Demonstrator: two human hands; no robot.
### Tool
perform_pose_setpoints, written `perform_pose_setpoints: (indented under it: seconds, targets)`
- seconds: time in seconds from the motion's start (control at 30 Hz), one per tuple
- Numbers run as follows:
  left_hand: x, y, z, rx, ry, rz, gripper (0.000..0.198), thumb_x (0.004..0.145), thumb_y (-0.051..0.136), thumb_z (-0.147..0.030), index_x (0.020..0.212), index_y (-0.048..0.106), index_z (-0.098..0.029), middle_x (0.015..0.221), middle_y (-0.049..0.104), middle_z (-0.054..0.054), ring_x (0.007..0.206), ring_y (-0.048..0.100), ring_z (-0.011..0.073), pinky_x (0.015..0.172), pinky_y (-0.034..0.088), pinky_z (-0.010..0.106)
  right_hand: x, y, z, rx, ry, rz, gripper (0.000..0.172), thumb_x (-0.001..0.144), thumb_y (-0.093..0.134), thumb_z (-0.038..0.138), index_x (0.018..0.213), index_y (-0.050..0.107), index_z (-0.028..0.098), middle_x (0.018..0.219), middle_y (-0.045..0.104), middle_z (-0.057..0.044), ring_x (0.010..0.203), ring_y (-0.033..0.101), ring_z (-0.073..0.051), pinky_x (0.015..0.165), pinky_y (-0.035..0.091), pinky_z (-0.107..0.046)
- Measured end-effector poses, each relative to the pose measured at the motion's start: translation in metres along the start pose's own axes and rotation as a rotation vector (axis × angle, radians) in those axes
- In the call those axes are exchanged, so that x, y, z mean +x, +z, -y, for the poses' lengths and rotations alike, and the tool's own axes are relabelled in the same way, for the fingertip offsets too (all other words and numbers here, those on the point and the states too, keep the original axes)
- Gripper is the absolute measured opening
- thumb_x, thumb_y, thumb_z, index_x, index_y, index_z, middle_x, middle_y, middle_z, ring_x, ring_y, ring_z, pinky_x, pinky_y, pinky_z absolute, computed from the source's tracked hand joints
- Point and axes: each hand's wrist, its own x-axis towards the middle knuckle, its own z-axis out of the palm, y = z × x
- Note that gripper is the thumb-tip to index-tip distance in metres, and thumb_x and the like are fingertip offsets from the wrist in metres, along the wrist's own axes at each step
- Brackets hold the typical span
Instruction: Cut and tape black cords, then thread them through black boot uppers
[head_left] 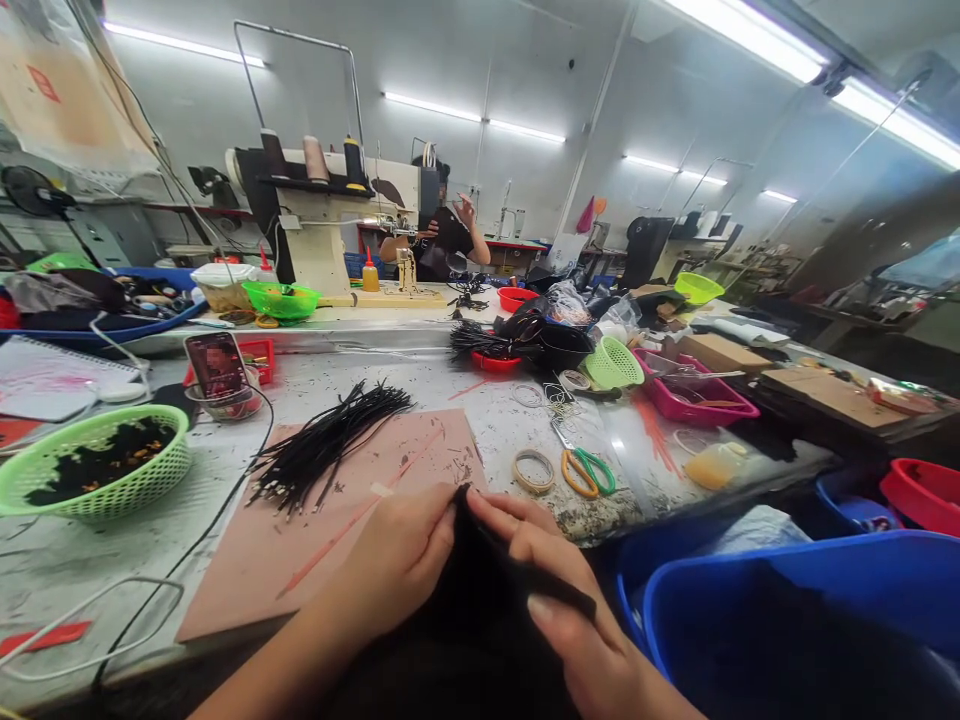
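Note:
A black piece of fabric (pixel 480 590) is held up between my two hands at the front edge of the bench. My left hand (pixel 405 550) is closed, pinching the top of the fabric between thumb and curled fingers. On the other side, my right hand (pixel 562 580) grips a folded edge, its thumb below and its fingers along the top. Just beyond them lies a pinkish board (pixel 390 520), with a bundle of thin black cords (pixel 330 440) on it. To the right are a roll of tape (pixel 533 471) and scissors (pixel 581 470) with orange and green handles.
A green basket (pixel 161 465) with black scraps stands at left, near a propped phone (pixel 216 365) and its cable. Blue bins (pixel 750 560) sit at lower right. Behind the bench are a sewing machine (pixel 322 240) and another person (pixel 439 235). A pink tray (pixel 697 400) lies right.

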Motion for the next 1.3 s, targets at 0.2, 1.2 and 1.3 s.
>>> perform_pose_setpoints:
  seconds: [0.2,1.2,1.3]
  targets:
    - [0.002,0.0,0.0,0.007,0.005,-0.014,0.025,0.089,0.027,-0.025,0.07,0.044,-0.02,0.062,0.054,-0.001,0.056,0.049,0.0136,0.055,0.033,0.026,0.004,0.0,0.004,-0.148,-0.084,0.027,0.032,0.08,0.039,0.013,0.109,0.047,0.024,0.132,0.05,-0.005,0.123,0.041,-0.023,0.1,0.034,-0.042]
    - [0.02,0.021,0.027,-0.619,-0.352,0.01,0.019,0.061,0.063,-0.031,0.064,0.05,-0.018,0.059,0.044,-0.006,0.061,0.043,0.0124,0.058,0.034,0.025,0.068,-0.03,-0.012,-0.532,-0.376,0.739,0.005,0.06,0.051,0.019,0.065,0.051,0.021,0.067,0.059,-0.003,0.072,0.056,-0.02,0.096,0.034,-0.044]
    - [0.016,0.022,0.026,-0.664,-0.362,0.029,0.019,0.063,0.061,-0.031,0.07,0.05,-0.018,0.063,0.046,-0.006,0.062,0.044,0.012,0.058,0.035,0.025,0.08,-0.035,-0.012,-0.485,-0.299,0.85,0.003,0.062,0.048,0.018,0.063,0.05,0.021,0.065,0.055,-0.002,0.066,0.053,-0.017,0.091,0.038,-0.042]
